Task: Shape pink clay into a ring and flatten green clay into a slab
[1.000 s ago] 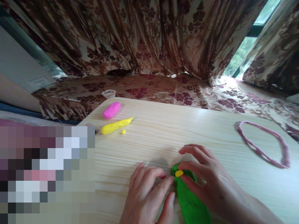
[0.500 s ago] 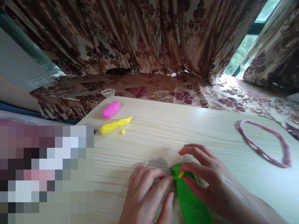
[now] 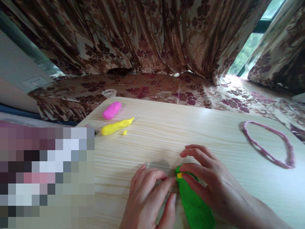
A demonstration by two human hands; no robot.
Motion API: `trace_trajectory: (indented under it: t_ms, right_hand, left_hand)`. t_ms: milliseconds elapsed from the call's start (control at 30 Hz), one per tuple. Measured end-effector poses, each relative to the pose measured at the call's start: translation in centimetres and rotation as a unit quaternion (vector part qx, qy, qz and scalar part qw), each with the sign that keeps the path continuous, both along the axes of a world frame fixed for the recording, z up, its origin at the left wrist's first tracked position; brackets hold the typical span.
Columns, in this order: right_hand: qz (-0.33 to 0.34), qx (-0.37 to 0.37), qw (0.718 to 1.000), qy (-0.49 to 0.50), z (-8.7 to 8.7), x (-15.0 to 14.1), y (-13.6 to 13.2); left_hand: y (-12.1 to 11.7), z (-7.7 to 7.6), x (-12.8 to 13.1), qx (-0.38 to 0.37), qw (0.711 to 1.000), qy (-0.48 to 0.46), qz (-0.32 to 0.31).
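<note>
A long flat piece of green modelling clay (image 3: 195, 203) lies on the table in front of me, its narrow end away from me. My right hand (image 3: 213, 179) reaches over it from the right, thumb and index finger closed on a small yellow clay piece (image 3: 179, 175) at that narrow end. From the other side, my left hand (image 3: 150, 194) rests on the table with its index fingertip against the green clay's left edge. The left thumb stands apart from the fingers, and nothing is held there.
A yellow clay roll (image 3: 116, 126), a tiny yellow bit (image 3: 125, 132) and a pink clay block (image 3: 111, 110) lie at the table's far left. A pinkish-purple loop (image 3: 288, 144) lies at the right. Beyond the table (image 3: 162, 111) are a patterned cloth ledge and curtain (image 3: 166, 35).
The right thumb and index finger have shifted slightly left and away from me, carrying the yellow piece, which now lies more crosswise near the green clay's left edge. The left hand has barely moved.
</note>
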State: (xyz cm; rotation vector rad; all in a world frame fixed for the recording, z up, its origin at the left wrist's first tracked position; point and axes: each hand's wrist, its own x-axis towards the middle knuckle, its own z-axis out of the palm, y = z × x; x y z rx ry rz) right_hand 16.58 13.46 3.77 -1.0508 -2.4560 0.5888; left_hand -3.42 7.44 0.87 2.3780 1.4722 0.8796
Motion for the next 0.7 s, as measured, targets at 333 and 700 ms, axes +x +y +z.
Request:
trace_trajectory:
  t_ms: [333, 700]
  right_hand:
    - [-0.009, 0.011, 1.0, -0.012, 0.0, 0.0, -0.1]
    - [-0.115, -0.25, 0.911, 0.308, 2.7, 1.3, 0.4]
  left_hand:
    - [0.0, -0.2, 0.5, 0.005, 0.999, -0.039, 0.013]
    - [3.7, 5.4, 2.1, -0.214, 0.939, -0.269, 0.02]
